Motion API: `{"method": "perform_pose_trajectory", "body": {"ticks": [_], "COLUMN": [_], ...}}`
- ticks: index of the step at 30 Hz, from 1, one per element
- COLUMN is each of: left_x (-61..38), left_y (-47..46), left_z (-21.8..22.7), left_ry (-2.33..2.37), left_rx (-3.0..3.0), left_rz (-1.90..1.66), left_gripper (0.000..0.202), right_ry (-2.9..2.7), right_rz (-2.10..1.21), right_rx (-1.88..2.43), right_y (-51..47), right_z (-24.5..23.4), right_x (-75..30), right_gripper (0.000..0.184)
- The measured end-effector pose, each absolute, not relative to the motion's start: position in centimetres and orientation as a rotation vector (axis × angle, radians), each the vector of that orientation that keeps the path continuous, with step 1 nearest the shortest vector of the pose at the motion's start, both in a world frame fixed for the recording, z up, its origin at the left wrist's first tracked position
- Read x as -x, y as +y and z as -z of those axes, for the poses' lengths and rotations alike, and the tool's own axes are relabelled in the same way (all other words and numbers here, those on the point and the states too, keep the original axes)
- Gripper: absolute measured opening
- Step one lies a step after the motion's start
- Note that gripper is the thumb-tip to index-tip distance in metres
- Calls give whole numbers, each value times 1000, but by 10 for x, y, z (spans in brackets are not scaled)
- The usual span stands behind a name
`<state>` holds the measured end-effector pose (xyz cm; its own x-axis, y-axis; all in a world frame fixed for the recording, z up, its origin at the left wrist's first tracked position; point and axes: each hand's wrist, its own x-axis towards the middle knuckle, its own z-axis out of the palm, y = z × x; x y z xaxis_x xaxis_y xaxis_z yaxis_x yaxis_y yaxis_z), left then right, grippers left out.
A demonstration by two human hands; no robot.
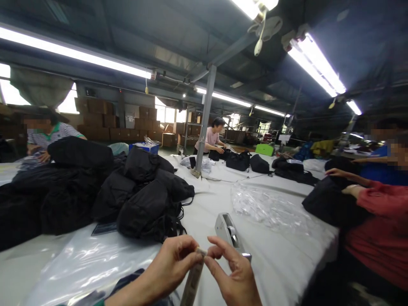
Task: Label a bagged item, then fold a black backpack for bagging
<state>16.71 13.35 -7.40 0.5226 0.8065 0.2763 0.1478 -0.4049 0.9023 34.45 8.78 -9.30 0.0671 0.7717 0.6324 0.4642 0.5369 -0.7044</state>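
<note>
My left hand (pixel 174 261) is closed, its thumb and index finger pinching the upper end of a narrow greyish-brown strip (pixel 192 284) with faint markings; its kind is unclear. The strip hangs down past the frame's lower edge. My right hand (pixel 234 272) is just to the right, thumb tip at the strip's end and index finger raised apart from it. Behind that hand stands a grey tape dispenser (pixel 228 229), partly covered by the fingers. Flat clear plastic bags (pixel 95 259) lie beyond my left forearm, and dark fabric (pixel 127 280) shows beside it.
Black bags (pixel 146 204) are heaped on the left of the white table (pixel 210 199). Crumpled clear plastic (pixel 267 208) lies to the right. A metal post (pixel 205 119) rises at the table's middle. A person in red (pixel 382 229) handles a black bag at right; other people work around the table.
</note>
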Motion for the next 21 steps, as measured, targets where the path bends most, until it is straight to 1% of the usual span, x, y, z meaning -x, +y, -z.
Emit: {"method": "perform_pose_trajectory", "body": {"ticks": [4, 8, 10, 13, 16, 18, 21], "left_x": [-174, -181, -186, -196, -205, -208, -212], "left_y": [144, 155, 160, 166, 173, 181, 201], "left_z": [83, 89, 92, 94, 102, 117, 155], "left_ry": [739, 656, 690, 710, 681, 665, 752], "left_rx": [-2209, -2430, -2558, -2704, -2747, -2679, -2431], "left_rz": [-931, -777, -667, -537, -467, -451, -474], "left_gripper": [26, 18, 18, 23, 18, 15, 12], "right_ry": [-1603, -1665, -1731, -1826, -1850, -1858, -1936], "right_rz": [-432, -630, -665, -568, -437, -353, -197], "right_rx": [1177, 1308, 1354, 1373, 1371, 1363, 1360], "right_y": [91, 89, 89, 89, 91, 95, 105], "right_z": [91, 78, 70, 65, 71, 84, 111], "right_x": [-360, -376, -383, -390, -394, -398, -407], "right_gripper": [31, 35, 31, 22, 14, 10, 4]}}
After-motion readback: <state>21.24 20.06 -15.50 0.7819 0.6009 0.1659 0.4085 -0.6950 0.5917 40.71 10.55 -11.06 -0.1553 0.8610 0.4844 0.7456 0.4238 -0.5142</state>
